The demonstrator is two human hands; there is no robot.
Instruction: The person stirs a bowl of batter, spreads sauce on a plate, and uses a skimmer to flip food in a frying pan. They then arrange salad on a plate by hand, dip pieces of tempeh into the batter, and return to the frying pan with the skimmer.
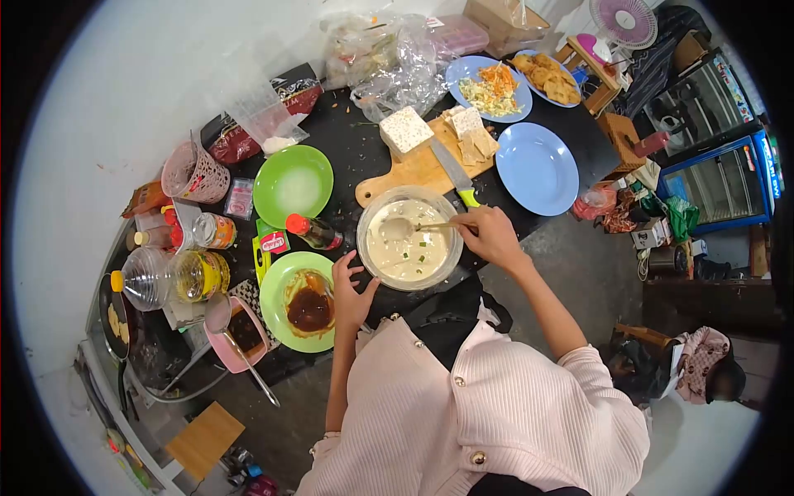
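A clear round bowl [453,263] of pale batter with green bits stands at the front edge of the black table. My right hand [495,238] grips a ladle [432,226], whose scoop sits in the batter. At the bowl's left side is my left hand [352,296], fingers apart and resting against or close to the wall. Behind the bowl, a wooden cutting board [379,188] carries a block of tempeh [405,131], tempeh slices [475,145] and a knife [451,164] with a green handle. A red-capped sauce bottle [314,231] lies tilted left of the bowl.
Left stand a green plate [273,186], a green plate with brown sauce [277,285], a pink container [217,335], oil bottles [198,275] and a frying pan [116,289]. Right are a blue plate [538,169], shredded vegetables [496,87] and fried food [547,78]. Another person [703,364] is at far right.
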